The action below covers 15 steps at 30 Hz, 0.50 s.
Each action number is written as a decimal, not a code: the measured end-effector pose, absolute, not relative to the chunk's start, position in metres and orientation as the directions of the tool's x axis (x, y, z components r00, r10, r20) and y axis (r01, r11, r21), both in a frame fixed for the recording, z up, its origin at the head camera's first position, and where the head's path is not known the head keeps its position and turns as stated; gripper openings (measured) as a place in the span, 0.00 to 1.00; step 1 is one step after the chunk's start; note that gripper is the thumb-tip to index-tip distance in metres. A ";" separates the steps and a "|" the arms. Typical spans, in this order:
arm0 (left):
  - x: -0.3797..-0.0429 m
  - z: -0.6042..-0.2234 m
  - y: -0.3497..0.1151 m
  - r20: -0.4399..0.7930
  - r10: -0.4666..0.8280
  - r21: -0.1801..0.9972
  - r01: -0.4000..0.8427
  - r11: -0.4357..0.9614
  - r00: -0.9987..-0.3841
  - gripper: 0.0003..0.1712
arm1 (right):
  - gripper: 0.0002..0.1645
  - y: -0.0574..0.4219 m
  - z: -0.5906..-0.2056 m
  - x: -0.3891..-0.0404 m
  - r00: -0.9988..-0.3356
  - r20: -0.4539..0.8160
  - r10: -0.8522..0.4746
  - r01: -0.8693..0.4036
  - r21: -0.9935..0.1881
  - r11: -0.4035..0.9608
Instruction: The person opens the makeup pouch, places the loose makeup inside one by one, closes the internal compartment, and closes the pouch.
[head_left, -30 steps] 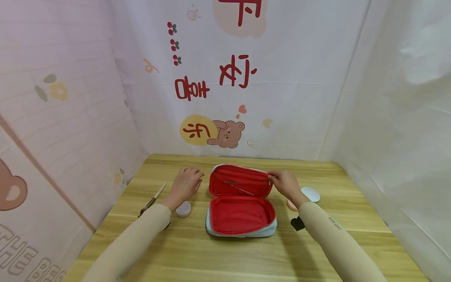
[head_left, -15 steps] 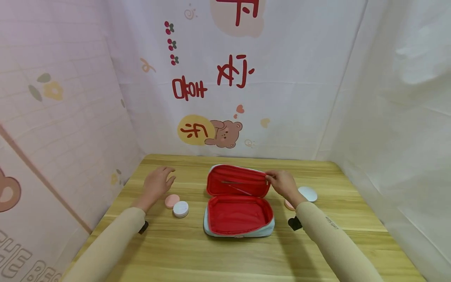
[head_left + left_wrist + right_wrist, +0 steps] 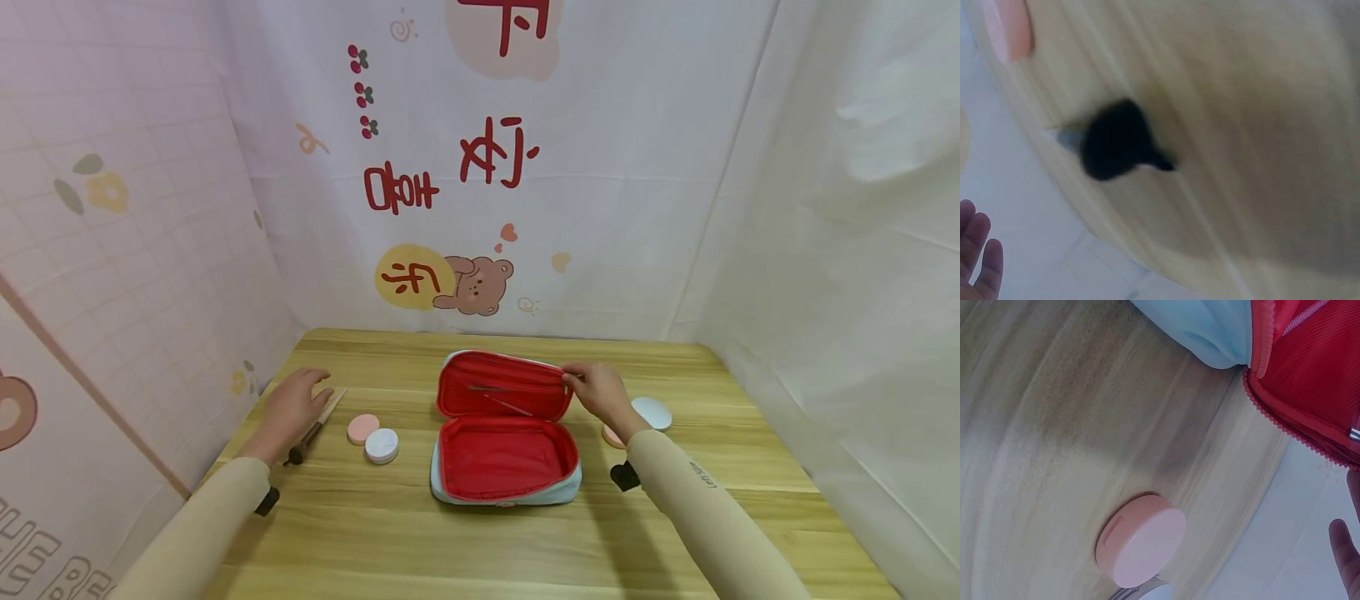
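A light-blue cosmetic bag [image 3: 506,492] with red lining lies unzipped on the table, its lid [image 3: 480,375] raised. My right hand [image 3: 603,394] pinches the lid's upper right corner. Thin slender items [image 3: 510,406] sit in the lid's mesh pocket; their kind cannot be made out. My left hand [image 3: 288,412] is at the table's left side with fingers extended and nothing in it. Beside and partly under it lies a makeup brush [image 3: 297,452] with dark bristles; the dark head [image 3: 1116,140] is blurred in the left wrist view.
A pink round case [image 3: 363,428] and a white round case [image 3: 382,447] stand left of the bag. Another pink round case [image 3: 1141,540] and a white disc-shaped item [image 3: 651,413] lie beyond my right wrist. Printed cloth walls border the table.
My left hand has moved left, away from the bag and past the round cases, to beside the brush. The right hand keeps its hold on the lid.
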State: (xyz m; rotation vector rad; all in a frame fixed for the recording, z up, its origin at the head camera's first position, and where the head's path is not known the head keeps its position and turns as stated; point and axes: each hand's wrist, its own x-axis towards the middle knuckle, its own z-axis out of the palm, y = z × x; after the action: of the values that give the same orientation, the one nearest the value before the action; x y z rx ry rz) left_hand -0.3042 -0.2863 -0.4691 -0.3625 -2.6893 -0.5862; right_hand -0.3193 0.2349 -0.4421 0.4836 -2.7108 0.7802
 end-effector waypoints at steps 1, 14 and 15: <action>-0.302 -0.470 -0.289 0.386 0.165 0.363 0.313 0.878 -0.908 0.20 | 0.10 0.235 -0.442 -0.319 -0.905 0.351 -0.240 -0.391 -0.462 0.796; -0.286 -0.492 -0.305 0.272 0.136 0.349 0.229 0.909 -0.953 0.22 | 0.09 0.234 -0.442 -0.318 -0.905 0.351 -0.240 -0.391 -0.464 0.795; -0.284 -0.495 -0.305 0.272 0.135 0.342 0.227 0.912 -0.953 0.22 | 0.09 0.235 -0.442 -0.318 -0.905 0.350 -0.243 -0.392 -0.464 0.794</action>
State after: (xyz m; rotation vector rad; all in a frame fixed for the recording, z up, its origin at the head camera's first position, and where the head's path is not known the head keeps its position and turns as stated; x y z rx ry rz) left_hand -0.2845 -0.3050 -0.4945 -0.2725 -2.8315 -0.5489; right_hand -0.3183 0.2345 -0.4422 0.4902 -2.7116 0.7882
